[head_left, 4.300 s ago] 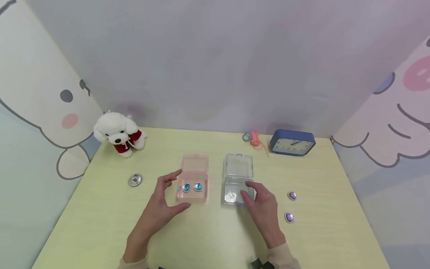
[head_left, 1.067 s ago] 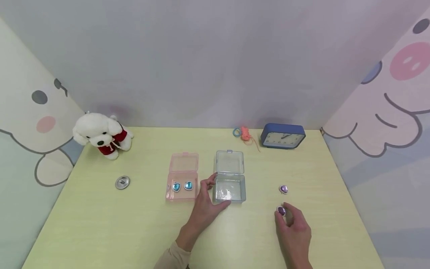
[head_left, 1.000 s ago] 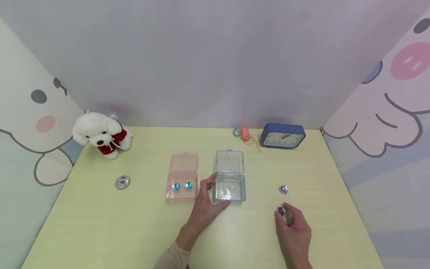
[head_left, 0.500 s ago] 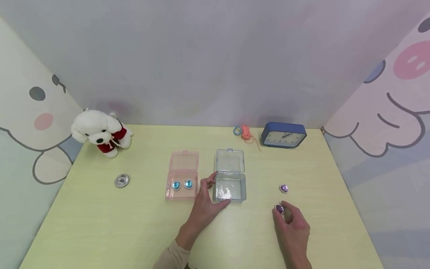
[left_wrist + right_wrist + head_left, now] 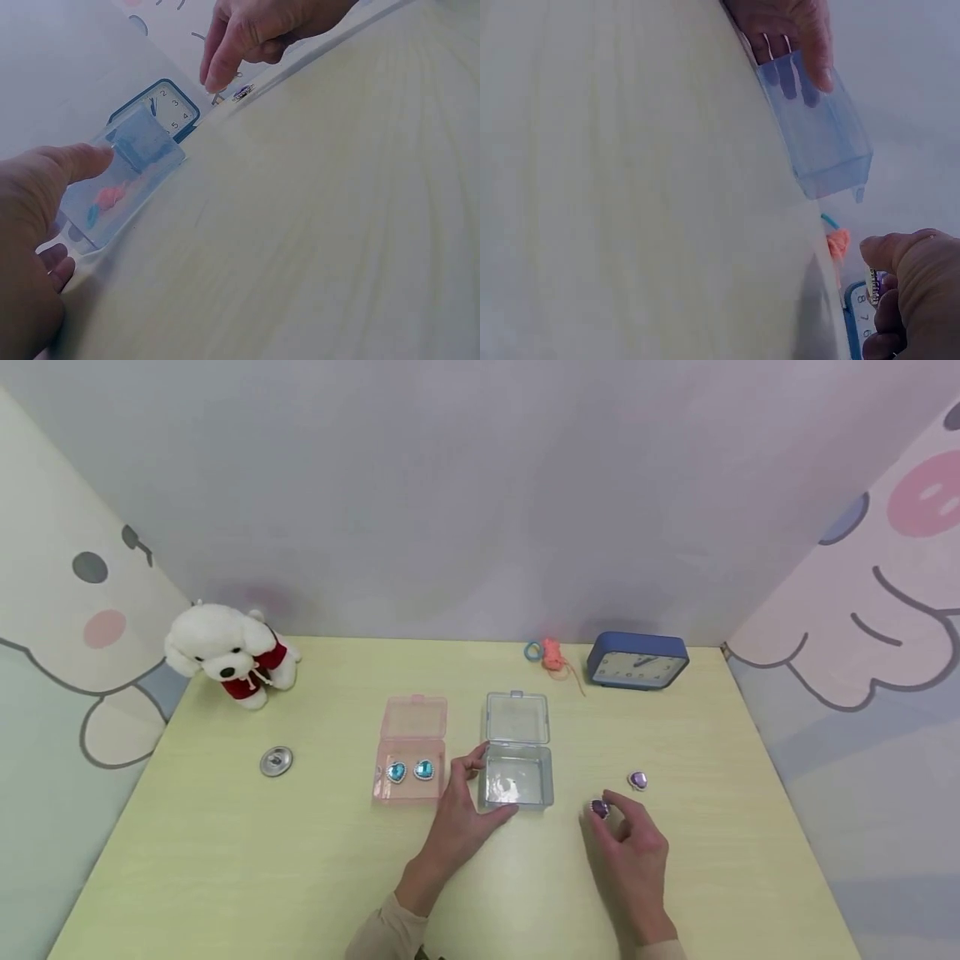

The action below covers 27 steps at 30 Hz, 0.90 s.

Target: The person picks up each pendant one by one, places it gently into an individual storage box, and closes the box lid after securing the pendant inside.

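My left hand point(image 5: 459, 822) holds a small clear bluish plastic box point(image 5: 517, 777), thumb along its front wall and fingers at its left side. The box's lid stands open at the back, and nothing lies inside. To the right of it, my right hand point(image 5: 637, 852) pinches a purple heart-shaped gem point(image 5: 599, 808) with a beaded silver rim between thumb and fingers. In the right wrist view the thumb partly covers this gem point(image 5: 874, 286). A second purple gem point(image 5: 637, 780) lies on the table beyond the right hand.
Left of the bluish box, an open pink box point(image 5: 411, 793) contains two blue gems point(image 5: 423, 769). A round metal piece point(image 5: 276, 761) lies farther left. Along the back are a white toy dog point(image 5: 228, 652), a blue hair tie point(image 5: 533, 651), coral yarn point(image 5: 552, 655) and a blue clock point(image 5: 637, 660).
My left hand has gone from beside the pink box to the bluish box. My right hand left that box, picked up the nearer purple gem and has carried it leftward.
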Tool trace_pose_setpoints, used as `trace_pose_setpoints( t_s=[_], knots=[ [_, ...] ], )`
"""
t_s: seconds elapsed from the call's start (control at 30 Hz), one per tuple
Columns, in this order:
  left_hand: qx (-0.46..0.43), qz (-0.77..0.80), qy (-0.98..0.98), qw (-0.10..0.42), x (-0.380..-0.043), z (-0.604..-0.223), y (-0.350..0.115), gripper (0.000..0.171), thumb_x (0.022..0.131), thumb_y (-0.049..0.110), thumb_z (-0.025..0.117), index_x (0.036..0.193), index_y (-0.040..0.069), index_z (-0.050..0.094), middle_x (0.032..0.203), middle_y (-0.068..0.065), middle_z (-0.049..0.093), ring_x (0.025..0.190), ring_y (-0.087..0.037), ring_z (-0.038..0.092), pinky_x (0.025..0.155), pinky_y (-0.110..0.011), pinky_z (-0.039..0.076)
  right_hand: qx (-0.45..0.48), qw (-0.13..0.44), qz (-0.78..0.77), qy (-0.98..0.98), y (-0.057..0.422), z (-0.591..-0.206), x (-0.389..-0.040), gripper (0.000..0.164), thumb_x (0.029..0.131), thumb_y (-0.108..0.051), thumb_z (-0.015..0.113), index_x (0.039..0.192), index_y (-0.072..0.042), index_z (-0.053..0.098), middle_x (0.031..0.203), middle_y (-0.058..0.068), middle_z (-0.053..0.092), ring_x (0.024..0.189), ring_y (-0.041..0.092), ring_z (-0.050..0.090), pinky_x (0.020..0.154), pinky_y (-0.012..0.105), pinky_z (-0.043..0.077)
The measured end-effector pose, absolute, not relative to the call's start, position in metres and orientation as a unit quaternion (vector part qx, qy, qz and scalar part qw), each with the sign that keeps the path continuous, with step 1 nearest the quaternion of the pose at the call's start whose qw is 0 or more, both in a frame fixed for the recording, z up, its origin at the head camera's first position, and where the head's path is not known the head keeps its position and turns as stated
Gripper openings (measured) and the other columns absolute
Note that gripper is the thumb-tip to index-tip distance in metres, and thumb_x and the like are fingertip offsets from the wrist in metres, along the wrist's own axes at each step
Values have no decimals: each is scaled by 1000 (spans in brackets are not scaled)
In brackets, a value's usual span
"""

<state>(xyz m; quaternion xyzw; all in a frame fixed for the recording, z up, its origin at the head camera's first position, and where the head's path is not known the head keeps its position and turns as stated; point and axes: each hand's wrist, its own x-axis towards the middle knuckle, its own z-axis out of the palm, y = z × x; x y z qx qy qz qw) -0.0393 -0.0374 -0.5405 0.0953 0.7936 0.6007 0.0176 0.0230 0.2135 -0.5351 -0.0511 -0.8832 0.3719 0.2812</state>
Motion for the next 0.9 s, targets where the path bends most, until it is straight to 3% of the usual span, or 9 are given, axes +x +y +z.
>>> trace_pose_setpoints(
  t_s=[0.3, 0.57, 0.9],
  knots=[
    [94, 603, 792, 16, -39, -542, -37, 75, 79, 14, 94, 132, 11, 42, 165, 6, 45, 133, -31, 54, 110, -58, 45, 26, 335, 376, -863, 195, -516, -1, 47, 68, 8, 93, 111, -2, 77, 76, 4, 67, 56, -1, 42, 51, 12, 35],
    [97, 597, 796, 9, -39, -542, -36, 72, 80, 16, 94, 131, 11, 42, 165, 4, 45, 133, -30, 54, 110, -58, 46, 47, 314, 400, -860, 173, -505, -13, 44, 73, 10, 91, 113, 1, 75, 99, 10, 77, 64, 10, 59, 57, 14, 45],
    [100, 596, 796, 10, -39, -544, -37, 71, 80, 18, 94, 129, 11, 43, 164, 4, 46, 133, -29, 55, 110, -57, 46, 58, 313, 386, -866, 152, -507, -23, 43, 72, 5, 93, 112, 0, 76, 102, 11, 77, 79, 25, 65, 64, 22, 49]
  ],
)
